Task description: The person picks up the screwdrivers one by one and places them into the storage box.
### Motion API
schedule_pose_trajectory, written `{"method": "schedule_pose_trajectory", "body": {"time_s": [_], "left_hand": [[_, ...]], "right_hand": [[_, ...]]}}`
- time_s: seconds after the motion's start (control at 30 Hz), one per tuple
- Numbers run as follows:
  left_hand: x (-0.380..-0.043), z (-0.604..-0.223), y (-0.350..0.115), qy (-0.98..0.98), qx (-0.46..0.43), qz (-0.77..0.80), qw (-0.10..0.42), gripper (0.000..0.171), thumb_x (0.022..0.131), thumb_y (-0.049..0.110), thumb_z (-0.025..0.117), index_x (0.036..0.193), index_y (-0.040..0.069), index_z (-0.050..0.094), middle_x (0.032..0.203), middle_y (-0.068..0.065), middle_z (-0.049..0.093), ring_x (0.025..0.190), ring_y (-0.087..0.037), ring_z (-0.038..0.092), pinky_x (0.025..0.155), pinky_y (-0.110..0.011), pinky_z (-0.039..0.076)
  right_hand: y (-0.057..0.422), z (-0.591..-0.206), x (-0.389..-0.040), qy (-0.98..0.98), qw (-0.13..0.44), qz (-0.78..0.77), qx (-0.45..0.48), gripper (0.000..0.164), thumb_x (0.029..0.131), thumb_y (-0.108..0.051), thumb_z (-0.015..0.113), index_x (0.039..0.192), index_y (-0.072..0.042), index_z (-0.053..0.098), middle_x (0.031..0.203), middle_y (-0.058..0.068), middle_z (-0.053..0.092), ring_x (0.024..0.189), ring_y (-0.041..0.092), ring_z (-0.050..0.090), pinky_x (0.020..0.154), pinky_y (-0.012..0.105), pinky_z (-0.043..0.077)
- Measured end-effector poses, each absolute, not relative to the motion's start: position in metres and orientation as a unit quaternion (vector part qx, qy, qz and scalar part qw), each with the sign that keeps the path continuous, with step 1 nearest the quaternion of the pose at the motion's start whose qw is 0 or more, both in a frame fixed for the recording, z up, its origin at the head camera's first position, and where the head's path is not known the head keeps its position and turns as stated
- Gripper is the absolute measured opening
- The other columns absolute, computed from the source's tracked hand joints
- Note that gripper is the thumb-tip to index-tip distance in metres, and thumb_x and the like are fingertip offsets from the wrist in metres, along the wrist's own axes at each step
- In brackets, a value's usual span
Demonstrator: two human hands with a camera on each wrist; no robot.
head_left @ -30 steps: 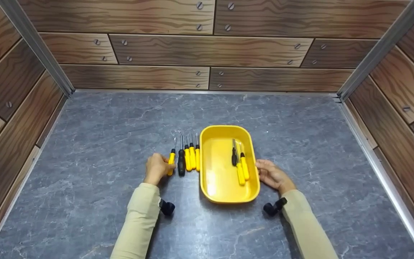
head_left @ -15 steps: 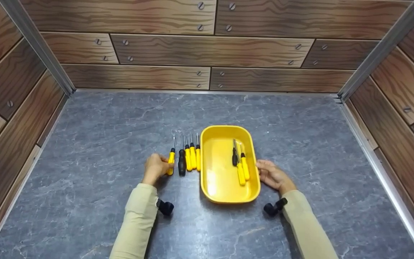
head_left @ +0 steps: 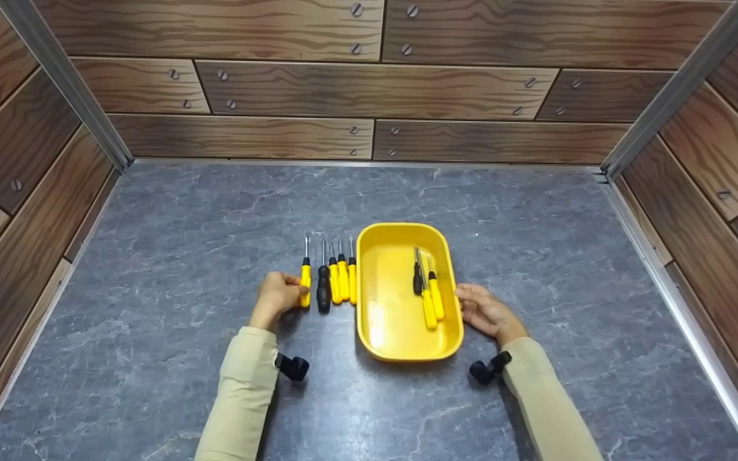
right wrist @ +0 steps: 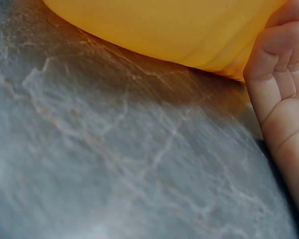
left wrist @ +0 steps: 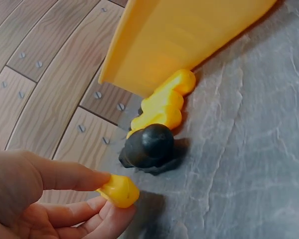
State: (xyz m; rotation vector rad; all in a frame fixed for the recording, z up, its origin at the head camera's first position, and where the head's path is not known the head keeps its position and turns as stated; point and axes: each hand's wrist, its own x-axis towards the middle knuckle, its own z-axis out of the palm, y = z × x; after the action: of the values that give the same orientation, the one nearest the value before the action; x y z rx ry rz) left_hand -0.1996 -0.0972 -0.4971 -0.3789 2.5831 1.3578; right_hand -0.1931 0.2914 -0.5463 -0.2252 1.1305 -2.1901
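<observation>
My left hand pinches the yellow handle of a screwdriver between thumb and fingers; its shaft points away from me. In the left wrist view, the handle's end shows at the fingertips. Just right of it lie a black-handled screwdriver and several yellow-handled screwdrivers, side by side against a yellow tray. My right hand touches the tray's right outer wall with loosely bent fingers; the right wrist view shows this hand beside the wall. Inside the tray lie two yellow-handled screwdrivers and a small black-handled one.
The tray stands on a grey marbled tabletop. Wood-patterned panels enclose the back and both sides, with metal strips along the edges. Each wrist wears a black camera.
The left hand has shifted slightly left with the pinched screwdriver, which now stands straighter, parallel to the others. The right hand and the tray have stayed in place.
</observation>
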Motion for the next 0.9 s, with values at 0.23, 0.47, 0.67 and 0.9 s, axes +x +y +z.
{"method": "schedule_pose_trajectory", "body": {"time_s": [0.23, 0.47, 0.67, 0.9], "left_hand": [[-0.200, -0.494, -0.096, 0.850, -0.123, 0.499, 0.117, 0.023, 0.082, 0.003, 0.066, 0.100, -0.009, 0.070, 0.089, -0.016, 0.070, 0.067, -0.010, 0.058, 0.063, -0.018, 0.056], [-0.200, -0.491, -0.095, 0.810, -0.116, 0.552, 0.158, 0.027, 0.086, -0.002, 0.060, 0.109, -0.015, 0.063, 0.086, -0.010, 0.064, 0.064, -0.007, 0.060, 0.074, -0.029, 0.063], [-0.199, -0.486, -0.093, 0.797, -0.106, 0.567, 0.177, 0.029, 0.088, -0.003, 0.058, 0.114, -0.016, 0.060, 0.089, -0.012, 0.064, 0.067, -0.008, 0.061, 0.078, -0.030, 0.063], [-0.198, -0.483, -0.090, 0.787, -0.093, 0.583, 0.177, 0.030, 0.089, -0.005, 0.057, 0.116, -0.017, 0.058, 0.093, -0.015, 0.065, 0.068, -0.009, 0.061, 0.079, -0.031, 0.063]], "right_hand": [[0.292, -0.546, -0.194, 0.428, 0.326, -0.839, -0.080, 0.039, 0.102, 0.000, 0.031, 0.098, -0.006, 0.069, 0.090, 0.001, 0.074, 0.082, 0.010, 0.068, 0.080, 0.024, 0.059], [0.292, -0.546, -0.193, 0.426, 0.326, -0.839, -0.089, 0.042, 0.103, 0.000, 0.028, 0.098, -0.007, 0.069, 0.092, 0.001, 0.074, 0.083, 0.010, 0.068, 0.081, 0.024, 0.059], [0.292, -0.547, -0.193, 0.430, 0.326, -0.837, -0.093, 0.043, 0.103, -0.001, 0.027, 0.098, -0.007, 0.069, 0.091, 0.001, 0.074, 0.083, 0.011, 0.068, 0.080, 0.023, 0.059], [0.291, -0.547, -0.193, 0.428, 0.326, -0.838, -0.093, 0.045, 0.103, 0.000, 0.025, 0.097, -0.006, 0.070, 0.090, 0.001, 0.074, 0.082, 0.010, 0.068, 0.079, 0.023, 0.059]]}}
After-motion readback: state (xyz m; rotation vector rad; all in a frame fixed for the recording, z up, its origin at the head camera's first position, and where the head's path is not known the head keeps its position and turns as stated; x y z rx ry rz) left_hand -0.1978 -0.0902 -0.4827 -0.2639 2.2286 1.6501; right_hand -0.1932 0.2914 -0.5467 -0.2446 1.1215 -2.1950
